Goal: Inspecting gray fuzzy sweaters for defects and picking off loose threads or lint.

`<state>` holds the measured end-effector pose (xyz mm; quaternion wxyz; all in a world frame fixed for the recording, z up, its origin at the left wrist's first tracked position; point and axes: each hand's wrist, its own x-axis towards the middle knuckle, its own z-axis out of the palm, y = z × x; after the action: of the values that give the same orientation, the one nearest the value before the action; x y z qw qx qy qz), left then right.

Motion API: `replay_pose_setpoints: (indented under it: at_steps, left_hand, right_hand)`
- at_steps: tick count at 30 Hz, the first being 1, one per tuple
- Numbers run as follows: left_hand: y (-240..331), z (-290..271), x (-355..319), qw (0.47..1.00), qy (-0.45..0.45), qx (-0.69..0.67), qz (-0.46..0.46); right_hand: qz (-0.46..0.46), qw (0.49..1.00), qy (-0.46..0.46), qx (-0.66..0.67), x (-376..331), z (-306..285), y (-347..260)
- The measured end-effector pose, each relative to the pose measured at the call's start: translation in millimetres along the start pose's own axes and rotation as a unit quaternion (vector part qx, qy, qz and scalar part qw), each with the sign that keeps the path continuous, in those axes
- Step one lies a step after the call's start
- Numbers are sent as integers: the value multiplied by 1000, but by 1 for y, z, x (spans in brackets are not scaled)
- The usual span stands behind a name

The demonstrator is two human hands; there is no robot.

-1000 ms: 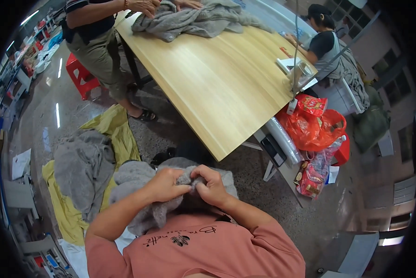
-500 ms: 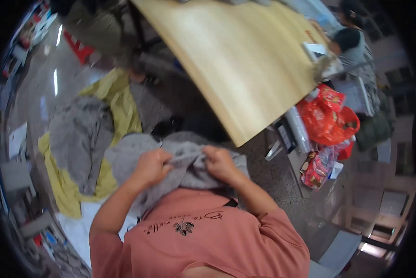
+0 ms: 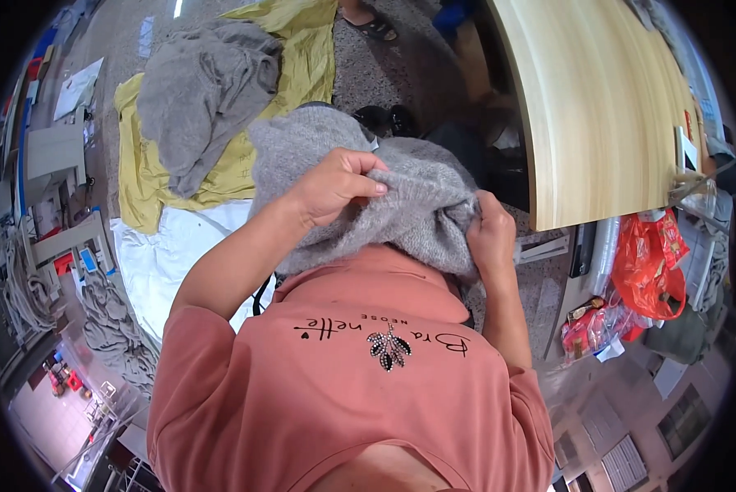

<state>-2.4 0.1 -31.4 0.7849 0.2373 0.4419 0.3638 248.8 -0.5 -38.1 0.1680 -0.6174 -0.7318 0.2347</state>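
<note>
A grey knitted garment (image 3: 417, 209) lies bunched over my lap, and both hands grip its edge. My left hand (image 3: 343, 184) pinches the knit between thumb and fingers near the middle. At the right end of the same stretch, my right hand (image 3: 491, 234) is closed on the fabric, its fingertips partly hidden by the folds. Between the hands the knit is gathered in thick folds. Which part of the garment they hold, I cannot tell.
Left ahead, a heap of grey knitwear (image 3: 208, 86) rests on a yellow sheet (image 3: 306, 78), beside a white sheet (image 3: 183, 246). A wooden table (image 3: 602, 107) stands to the right, near red plastic bags (image 3: 647, 258). Another person's sandalled foot (image 3: 374, 26) is ahead.
My view has swung, so the table now sits farther right and the yellow sheet higher. Both hands still hold the knit, with my right hand turned more upright at its edge.
</note>
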Motion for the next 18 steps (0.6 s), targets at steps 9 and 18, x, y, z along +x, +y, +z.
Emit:
replay_pose_setpoints:
  at_steps: [9,18]
  left_hand:
    - [-12,43,-8,951,49,248,176]
    - [-18,40,-2,991,46,94,79]
  right_hand:
    - [-221,937,-78,258,11,-19,-74]
    - [-50,926,-112,358,10,8,-55]
